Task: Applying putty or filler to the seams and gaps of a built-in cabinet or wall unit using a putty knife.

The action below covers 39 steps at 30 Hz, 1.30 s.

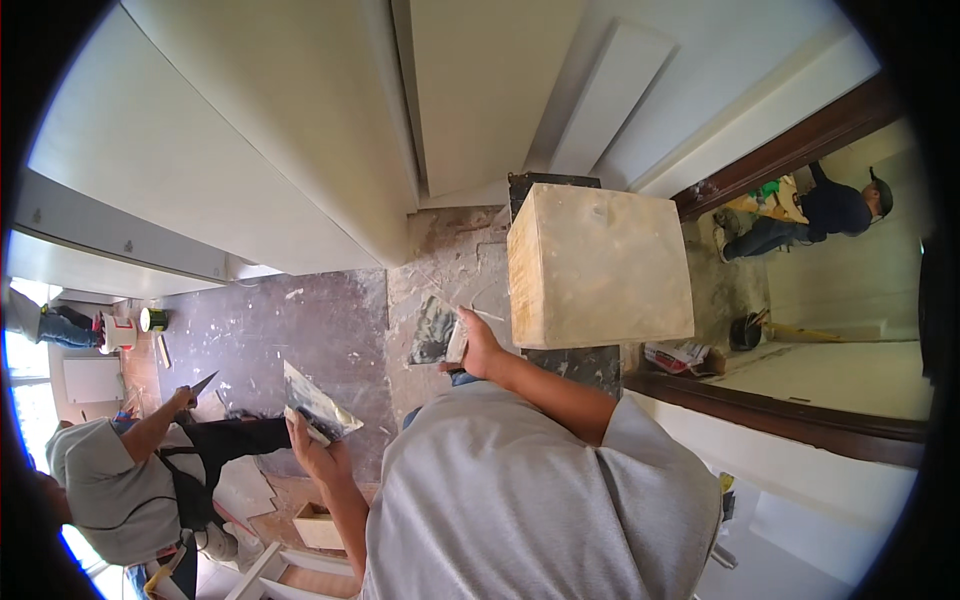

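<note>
Two bare hands, both occupied; one grey shirt [530, 490] nearest, lower centre of the frame.

Left hand [328, 460], left of lower centre: fingers closed about the grip of one wide flat scraper [318, 395], its blade smeared with pale compound and slanting across the dark floor behind it.

Right hand [483, 350], centre of the frame: fingers wrapped round the pale handle of one flat trowel [433, 332], blade mottled grey and white, extending toward the left of the frame.

One box-shaped block [610, 265], pale and blotched, right of centre, near the right hand; its left face is yellower. Beneath it, one dark board [585, 365], largely hidden, showing above and below the block.

One open wooden box [318, 526], lower left of centre. One floor [310, 325], dark and white-spattered, centre left.

One co-worker [115, 490], grey-shirted, lower left, holding one pointed blade [206, 382]. Two buckets, far left: one white and red [118, 335], one dark with a green band [154, 320].

One person [840, 212] in dark clothing and a cap, upper right, beyond a dark wooden frame [800, 415]. One black bucket [744, 332], right, with tools standing inside.
</note>
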Motion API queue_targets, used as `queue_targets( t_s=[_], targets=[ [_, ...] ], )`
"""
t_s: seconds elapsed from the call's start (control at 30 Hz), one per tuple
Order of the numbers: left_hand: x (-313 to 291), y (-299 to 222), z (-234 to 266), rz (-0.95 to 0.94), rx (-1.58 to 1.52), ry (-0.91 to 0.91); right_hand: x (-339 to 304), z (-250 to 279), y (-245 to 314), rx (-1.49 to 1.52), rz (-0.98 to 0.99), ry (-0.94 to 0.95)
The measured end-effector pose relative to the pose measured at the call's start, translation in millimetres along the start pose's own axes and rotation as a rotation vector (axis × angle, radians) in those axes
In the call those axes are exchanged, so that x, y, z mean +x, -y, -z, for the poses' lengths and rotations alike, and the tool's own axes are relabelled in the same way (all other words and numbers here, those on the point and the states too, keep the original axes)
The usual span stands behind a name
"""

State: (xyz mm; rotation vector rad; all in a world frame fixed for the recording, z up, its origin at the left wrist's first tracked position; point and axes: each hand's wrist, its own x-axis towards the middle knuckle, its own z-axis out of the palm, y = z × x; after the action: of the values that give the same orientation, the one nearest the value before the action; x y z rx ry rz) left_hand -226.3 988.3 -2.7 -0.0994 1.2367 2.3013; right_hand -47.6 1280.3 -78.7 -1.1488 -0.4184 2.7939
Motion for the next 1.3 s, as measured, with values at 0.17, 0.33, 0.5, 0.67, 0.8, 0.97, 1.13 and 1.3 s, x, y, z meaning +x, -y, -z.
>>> queue_targets(
  t_s=[0.17, 0.33, 0.5, 0.67, 0.8, 0.97, 1.13, 1.3],
  targets=[
    [13, 2, -15, 0.051, 0.011, -0.022, 9, 10, 8, 0.043, 0.018, -0.151],
    [-2, -15, -32, -0.042, 0.001, -0.153, 33, -8, 8, -0.01, 0.024, -0.063],
    [-16, 4, -10, 0.006, -0.14, -0.338, 44, -18, 18, -0.136, -0.022, -0.019],
    [-25, 32, -15, -0.029, -0.151, -0.303, 50, 5, 28, -0.237, -0.024, -0.054],
    [-17, 40, -19, -0.12, -0.2, -0.389, 73, -7, 35, -0.356, -0.068, 0.05],
    [-17, 18, 0, -0.269, -0.072, -0.548, 99, -45, 18, -0.603, -0.001, 0.327],
    [-17, -7, 3, -0.362, -0.164, -0.356, 82, -96, 10, -1.059, 0.147, 0.536],
    [-29, -14, -4, -0.343, -0.153, -0.346, 30, -139, 4, -1.279, 0.281, 0.61]
  ],
)
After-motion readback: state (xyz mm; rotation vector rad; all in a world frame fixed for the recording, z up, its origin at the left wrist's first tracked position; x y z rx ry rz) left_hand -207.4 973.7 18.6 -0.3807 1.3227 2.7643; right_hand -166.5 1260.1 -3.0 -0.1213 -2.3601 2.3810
